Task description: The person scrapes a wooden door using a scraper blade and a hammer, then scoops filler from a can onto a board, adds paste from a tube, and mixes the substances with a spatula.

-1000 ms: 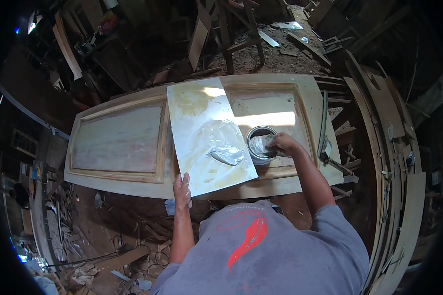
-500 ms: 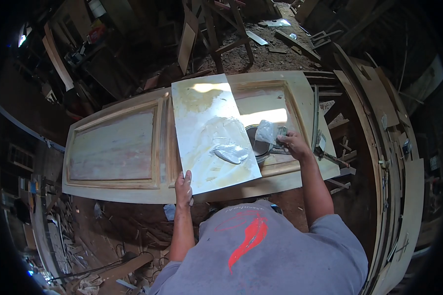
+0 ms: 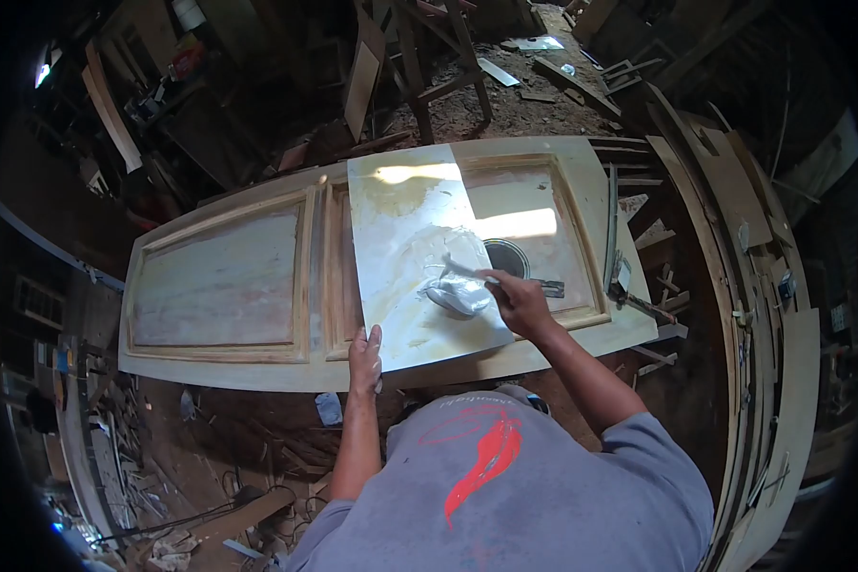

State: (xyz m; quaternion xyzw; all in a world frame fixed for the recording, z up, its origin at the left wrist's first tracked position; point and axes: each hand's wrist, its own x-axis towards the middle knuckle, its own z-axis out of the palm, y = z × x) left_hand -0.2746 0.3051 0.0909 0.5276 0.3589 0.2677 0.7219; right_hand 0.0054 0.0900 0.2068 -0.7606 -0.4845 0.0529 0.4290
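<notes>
My left hand (image 3: 365,358) grips the near left edge of a white board (image 3: 386,262), with the thumb on top. Stains and smears mark the board, and a mound of white putty (image 3: 459,297) lies toward its near right side. In my right hand (image 3: 524,305) is a putty knife (image 3: 469,271), its whitened blade seen nearly edge-on just over the mound; contact is unclear. Behind that hand stands a round open tin (image 3: 511,257), partly hidden by the board. All this is on a panelled wooden door (image 3: 214,284) lying flat.
A dark flat tool (image 3: 550,288) lies on the door's right panel. Long planks (image 3: 701,286) stand along the right side. Wooden trestle legs (image 3: 467,57) and scattered scraps are beyond the door. Offcuts and debris (image 3: 300,458) litter the floor near me.
My right hand has moved left with the putty knife, from beside the tin to over the putty mound, turning the blade. The board has shifted slightly right.
</notes>
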